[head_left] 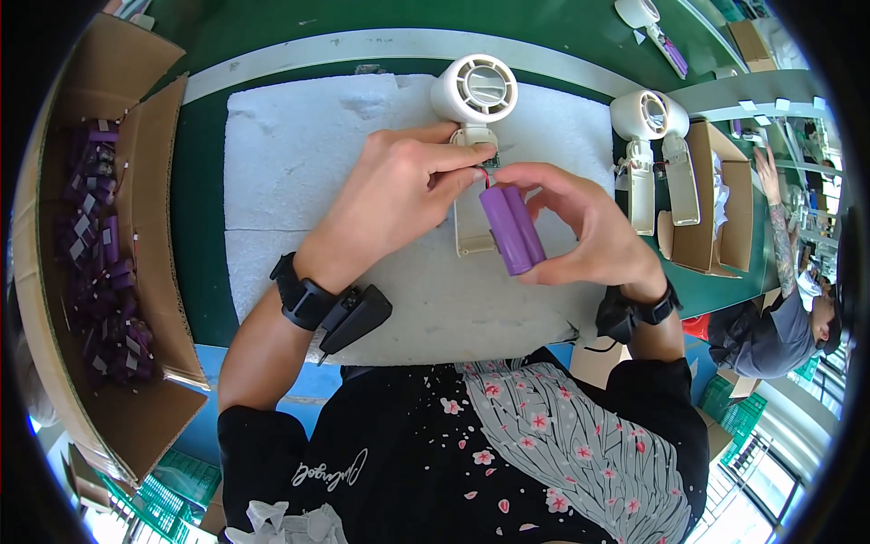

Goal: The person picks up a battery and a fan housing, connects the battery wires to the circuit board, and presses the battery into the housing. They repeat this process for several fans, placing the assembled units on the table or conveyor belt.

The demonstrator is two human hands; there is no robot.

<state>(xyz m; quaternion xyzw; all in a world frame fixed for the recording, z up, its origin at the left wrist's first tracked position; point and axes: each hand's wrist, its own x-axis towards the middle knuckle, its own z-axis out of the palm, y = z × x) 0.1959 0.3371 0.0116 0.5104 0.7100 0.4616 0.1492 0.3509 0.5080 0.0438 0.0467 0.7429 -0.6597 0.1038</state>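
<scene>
A cream handheld fan (474,89) lies on a white foam board with its round head pointing away from me and its handle shell (471,238) uncovered. Inside the upper handle shows a small green circuit board (492,160). My left hand (385,186) is closed there, index finger and thumb pinching around the red and dark wires (487,178) beside the board; the fingertips hide the wire ends. Held between the thumb and fingers of my right hand (589,222) is a purple two-cell battery pack (514,231), tilted over the handle. The wires run from its top end.
At left stands an open cardboard box (149,208) of purple battery packs (100,263). Two more fans (642,181) lie right of the foam board (299,172), beside a small carton (739,213). Another fan (637,13) is farther back. A co-worker (770,317) sits at right.
</scene>
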